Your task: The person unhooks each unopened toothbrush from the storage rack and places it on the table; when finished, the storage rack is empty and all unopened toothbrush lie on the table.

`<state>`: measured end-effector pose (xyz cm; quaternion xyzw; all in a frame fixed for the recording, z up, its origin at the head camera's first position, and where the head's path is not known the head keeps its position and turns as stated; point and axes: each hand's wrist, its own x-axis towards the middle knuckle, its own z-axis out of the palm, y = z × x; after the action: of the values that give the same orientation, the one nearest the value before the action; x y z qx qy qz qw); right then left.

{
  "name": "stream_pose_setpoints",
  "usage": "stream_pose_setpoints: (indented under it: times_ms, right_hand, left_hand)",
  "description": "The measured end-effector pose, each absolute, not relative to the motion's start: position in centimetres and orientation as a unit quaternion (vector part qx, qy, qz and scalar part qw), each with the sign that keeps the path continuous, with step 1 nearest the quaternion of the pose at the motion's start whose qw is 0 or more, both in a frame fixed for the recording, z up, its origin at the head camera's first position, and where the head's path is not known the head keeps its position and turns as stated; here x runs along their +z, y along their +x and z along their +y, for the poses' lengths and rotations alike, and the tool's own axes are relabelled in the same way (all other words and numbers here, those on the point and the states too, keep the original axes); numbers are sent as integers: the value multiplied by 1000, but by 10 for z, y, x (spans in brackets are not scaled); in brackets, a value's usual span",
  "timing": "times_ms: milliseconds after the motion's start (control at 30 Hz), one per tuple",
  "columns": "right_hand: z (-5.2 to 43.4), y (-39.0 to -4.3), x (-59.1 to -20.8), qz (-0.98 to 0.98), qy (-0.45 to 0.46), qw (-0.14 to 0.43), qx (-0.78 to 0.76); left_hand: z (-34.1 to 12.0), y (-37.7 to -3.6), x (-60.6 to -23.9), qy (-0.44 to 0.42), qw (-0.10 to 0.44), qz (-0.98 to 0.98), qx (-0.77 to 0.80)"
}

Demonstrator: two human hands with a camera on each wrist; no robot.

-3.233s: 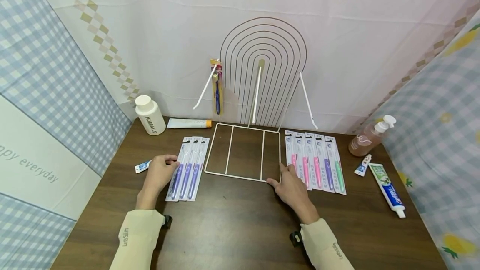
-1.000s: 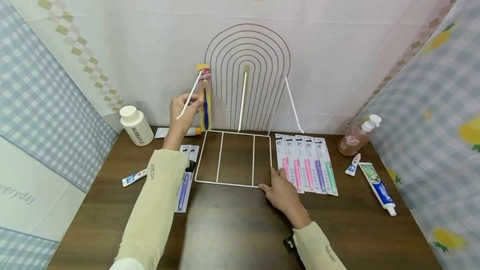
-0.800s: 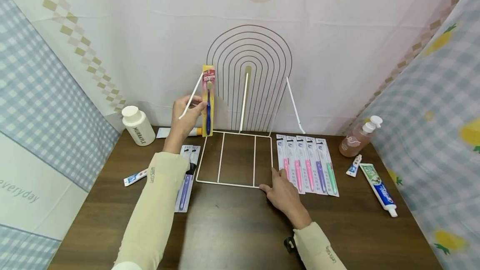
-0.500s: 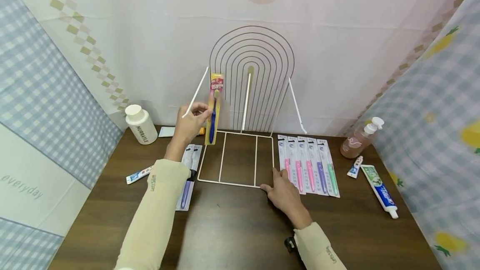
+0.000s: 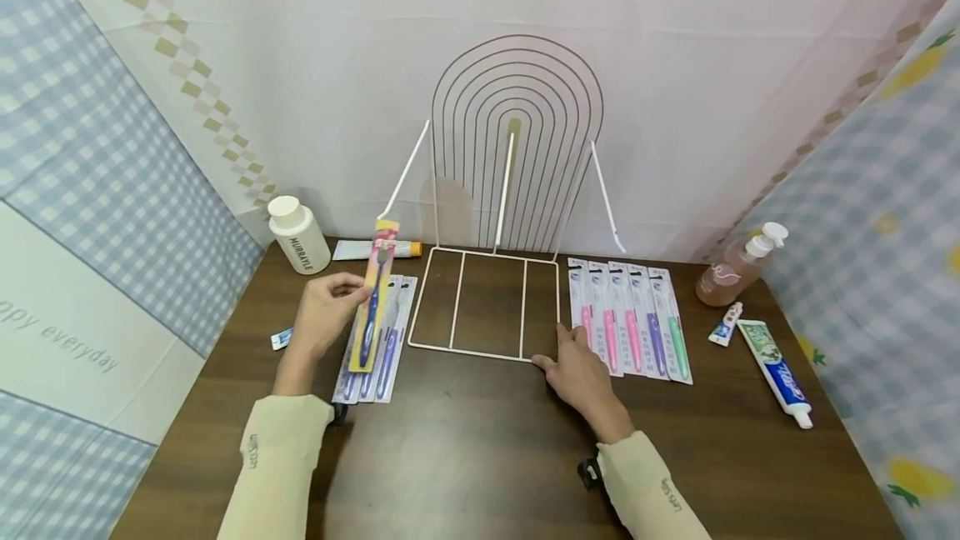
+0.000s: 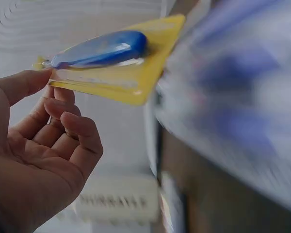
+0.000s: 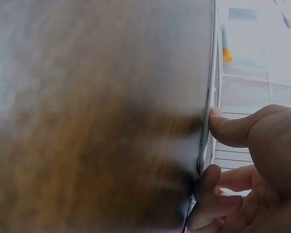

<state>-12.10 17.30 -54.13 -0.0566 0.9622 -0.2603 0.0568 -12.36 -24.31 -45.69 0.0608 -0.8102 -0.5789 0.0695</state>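
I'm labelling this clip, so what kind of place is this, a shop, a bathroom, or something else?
Probably a staged mock shop display, not a real bathroom: a wooden table fenced by printed cloth backdrops, a white wire display rack, and rows of packaged toothbrushes. The left hand holds a yellow-carded toothbrush.

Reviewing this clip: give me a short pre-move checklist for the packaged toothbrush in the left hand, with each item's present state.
1. Left hand pinches the yellow toothbrush pack between thumb and fingers: ok.
2. Pack free of the rack's left hook: ok, the hook is bare.
3. Right hand touches the wire rack at its front right corner: ok.
4. Pack over the purple toothbrush packs lying left of the rack: ok; whether it touches them, cannot tell.
5. Row of five packs right of the rack lies flat, apart from the held pack: ok.
6. Firmness of the pinch: cannot tell.
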Motion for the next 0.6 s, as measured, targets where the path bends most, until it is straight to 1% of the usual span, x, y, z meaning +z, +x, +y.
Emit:
stream_pose_setpoints:
  times_ms: [200,400,467,600]
  right_hand:
    - [178,-126,-546,963,-68,60,-253]
    - [173,-119,-525,964,-61,71,-249]
    - [168,-115,-515,964,-51,80,-248]
    - [165,-112,-512,965,-45,89,-241]
  left_hand:
    - [-278,-99,-476,90,37,-809,-580]
    - [-292,-89,-488,102,-13,-817,-567]
    - [-292,-89,-490,110,-17,-819,-563]
    - [-293,-92,-496,116,-11,-834,-540]
